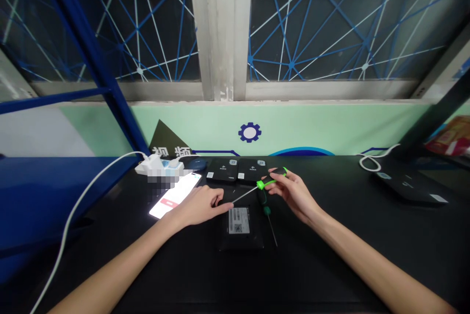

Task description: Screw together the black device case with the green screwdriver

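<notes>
My right hand (288, 189) is closed around the black and bright green handle of a screwdriver (271, 178). Its thin shaft slants down to the left. The tip ends at the thumb of my left hand (203, 204), by the upper edge of a flat black box (242, 240). That thumb is stretched out, apart from the loosely curled fingers; whether it presses on the tip I cannot tell. A white printed label faces up on the box. Below my right hand lies a second screwdriver (267, 211), dark green, its shaft pointing toward me.
Left of the box lies a lit phone (176, 195), near a white power strip (159, 164) with a cable. Two black boxes (222, 170) (252, 171) and a dark mouse (197, 164) stand behind. Another black device (407, 186) and a white cable (370, 162) are far right.
</notes>
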Demonstrator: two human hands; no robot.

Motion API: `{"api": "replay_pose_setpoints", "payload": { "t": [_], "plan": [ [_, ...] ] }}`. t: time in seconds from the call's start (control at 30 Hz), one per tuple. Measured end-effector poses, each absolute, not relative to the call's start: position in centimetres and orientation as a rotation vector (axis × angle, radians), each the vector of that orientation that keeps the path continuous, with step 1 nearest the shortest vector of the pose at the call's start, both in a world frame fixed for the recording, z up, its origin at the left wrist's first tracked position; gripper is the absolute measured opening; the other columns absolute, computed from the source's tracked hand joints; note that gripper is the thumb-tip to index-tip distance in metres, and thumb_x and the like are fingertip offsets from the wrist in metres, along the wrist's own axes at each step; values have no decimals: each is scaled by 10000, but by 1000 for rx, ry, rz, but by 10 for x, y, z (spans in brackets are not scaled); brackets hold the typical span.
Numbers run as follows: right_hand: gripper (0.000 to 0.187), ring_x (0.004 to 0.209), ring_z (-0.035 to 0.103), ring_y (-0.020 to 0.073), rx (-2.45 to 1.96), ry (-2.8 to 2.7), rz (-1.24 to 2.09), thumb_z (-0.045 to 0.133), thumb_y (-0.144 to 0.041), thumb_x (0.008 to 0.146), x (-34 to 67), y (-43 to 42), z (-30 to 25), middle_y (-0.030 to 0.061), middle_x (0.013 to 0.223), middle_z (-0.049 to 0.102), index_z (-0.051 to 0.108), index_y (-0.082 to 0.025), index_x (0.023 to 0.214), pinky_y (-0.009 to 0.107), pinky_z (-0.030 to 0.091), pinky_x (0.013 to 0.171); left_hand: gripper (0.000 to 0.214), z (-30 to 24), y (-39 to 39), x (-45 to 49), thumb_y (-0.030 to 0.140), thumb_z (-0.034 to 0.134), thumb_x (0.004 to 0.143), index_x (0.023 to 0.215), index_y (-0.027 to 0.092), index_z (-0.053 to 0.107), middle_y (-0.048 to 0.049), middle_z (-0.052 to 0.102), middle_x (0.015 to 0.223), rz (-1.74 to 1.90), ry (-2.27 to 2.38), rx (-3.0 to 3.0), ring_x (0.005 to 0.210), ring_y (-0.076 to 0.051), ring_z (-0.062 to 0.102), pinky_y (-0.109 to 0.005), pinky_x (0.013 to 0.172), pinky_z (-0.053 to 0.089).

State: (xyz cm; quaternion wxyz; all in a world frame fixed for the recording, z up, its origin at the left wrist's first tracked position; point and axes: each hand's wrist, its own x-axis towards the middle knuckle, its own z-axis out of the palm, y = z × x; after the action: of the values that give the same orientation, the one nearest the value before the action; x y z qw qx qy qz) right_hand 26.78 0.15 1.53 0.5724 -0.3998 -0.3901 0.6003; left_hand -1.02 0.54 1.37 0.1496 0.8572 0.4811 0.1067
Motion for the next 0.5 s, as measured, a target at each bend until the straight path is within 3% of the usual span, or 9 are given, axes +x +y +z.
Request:
{"api": "replay_pose_setpoints", "payload": {
  "t": [0.5],
  "plan": [
    [280,648,723,147,-926,-879,1407,798,-224,752,273,7,14,88,868,766,647,-147,974,196,600,588,474,17,3,-13,628,480,928,699,213,457,36,505,565,238,1292,2587,491,-139,458,-270,499,232]
  ]
}}
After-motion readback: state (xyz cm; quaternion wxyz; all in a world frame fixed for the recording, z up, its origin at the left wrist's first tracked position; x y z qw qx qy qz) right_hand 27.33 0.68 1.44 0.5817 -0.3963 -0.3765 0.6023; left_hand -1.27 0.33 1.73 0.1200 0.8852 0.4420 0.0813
